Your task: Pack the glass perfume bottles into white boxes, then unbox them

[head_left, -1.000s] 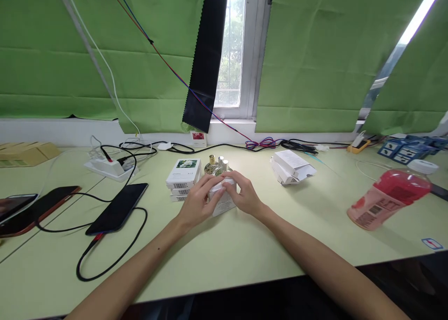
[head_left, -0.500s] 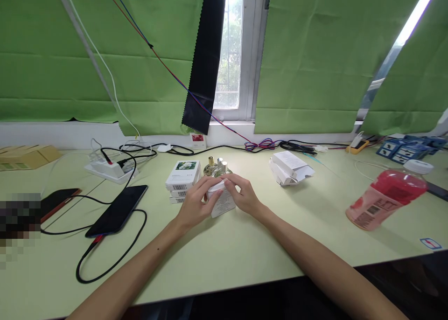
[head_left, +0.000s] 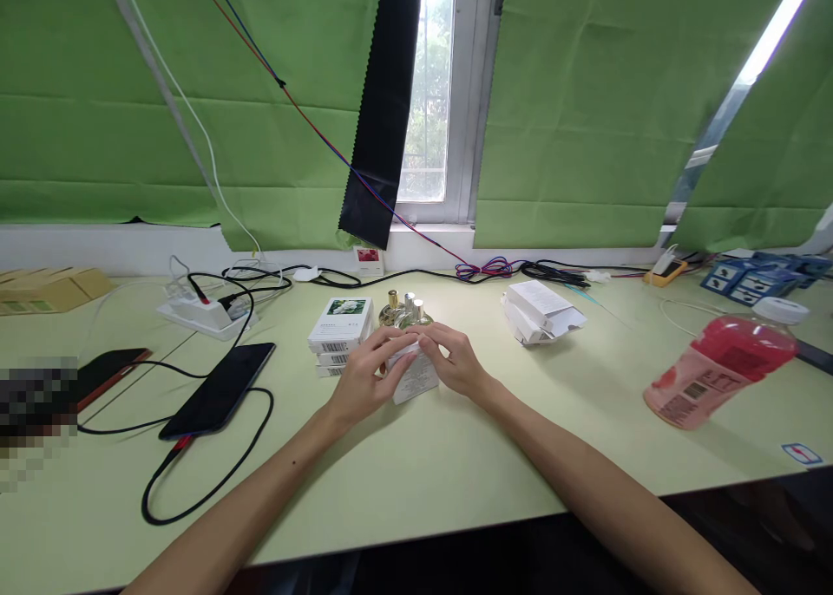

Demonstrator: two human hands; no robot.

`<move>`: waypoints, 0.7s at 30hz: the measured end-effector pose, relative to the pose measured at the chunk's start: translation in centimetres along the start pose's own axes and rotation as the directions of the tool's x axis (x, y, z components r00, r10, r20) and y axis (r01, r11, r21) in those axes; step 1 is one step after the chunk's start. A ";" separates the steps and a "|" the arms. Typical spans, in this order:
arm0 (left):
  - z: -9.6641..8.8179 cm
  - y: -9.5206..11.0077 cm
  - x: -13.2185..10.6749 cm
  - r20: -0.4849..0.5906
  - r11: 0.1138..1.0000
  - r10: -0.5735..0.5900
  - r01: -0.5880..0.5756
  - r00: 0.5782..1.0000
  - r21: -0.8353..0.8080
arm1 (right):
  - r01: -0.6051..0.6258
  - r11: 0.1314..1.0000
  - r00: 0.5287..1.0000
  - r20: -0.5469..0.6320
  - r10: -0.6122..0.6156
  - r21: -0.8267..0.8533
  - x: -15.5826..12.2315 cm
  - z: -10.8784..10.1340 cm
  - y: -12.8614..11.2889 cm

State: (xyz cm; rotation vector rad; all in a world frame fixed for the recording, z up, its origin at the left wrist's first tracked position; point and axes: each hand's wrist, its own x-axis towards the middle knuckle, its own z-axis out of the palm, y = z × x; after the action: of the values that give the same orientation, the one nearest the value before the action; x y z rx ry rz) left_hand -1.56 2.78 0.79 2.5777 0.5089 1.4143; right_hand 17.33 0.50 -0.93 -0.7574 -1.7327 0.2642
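Green fabric (head_left: 586, 109) hangs behind a pale tabletop (head_left: 455, 474). Near its middle stands a white box (head_left: 417, 385), with the left hand (head_left: 364, 374) and right hand (head_left: 459, 365) both clasped about its upper end. A broad stretch of tabletop separates the box from the near edge; another runs rightward to the opened carton (head_left: 543, 310). Room is tighter leftward, where stacked boxes (head_left: 338, 335) sit just beside the left hand, and behind, where capped bottles (head_left: 417, 310) stand close.
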 end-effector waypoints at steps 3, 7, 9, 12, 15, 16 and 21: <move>0.0 -0.1 0.0 -0.005 1.000 0.004 -0.004 1.000 0.000 | -0.008 1.000 1.000 -0.012 0.008 0.001 0.0 0.0 0.0; 0.0 -0.2 -0.1 -0.010 1.000 0.010 -0.010 1.000 0.000 | -0.015 1.000 1.000 -0.023 0.016 0.006 0.0 0.1 0.1; 0.1 -0.2 -0.1 -0.014 1.000 0.010 -0.010 1.000 -0.003 | -0.020 1.000 0.999 -0.031 0.020 0.008 0.0 0.1 0.1; 0.1 -0.1 0.0 -0.020 1.000 0.008 -0.008 1.000 -0.007 | -0.031 0.999 0.999 -0.037 0.031 0.008 0.0 0.1 0.1; 0.2 -0.1 0.0 -0.031 1.000 -0.006 0.006 1.000 -0.004 | -0.051 0.999 0.998 -0.037 0.051 0.011 0.0 0.1 0.0; 0.3 -0.1 0.0 -0.036 1.000 -0.011 0.011 0.999 -0.003 | -0.059 0.998 0.997 -0.039 0.059 0.016 0.0 0.1 0.0; 0.4 -0.1 -0.1 -0.051 1.000 -0.021 0.020 0.998 -0.012 | -0.109 0.993 0.993 -0.042 0.111 0.054 0.1 0.2 -0.3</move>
State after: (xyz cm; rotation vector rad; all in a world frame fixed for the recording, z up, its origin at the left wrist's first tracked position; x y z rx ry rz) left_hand -1.25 2.81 0.45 2.5260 0.5318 1.4754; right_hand 17.03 0.36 -0.69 -0.8162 -1.6376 0.3635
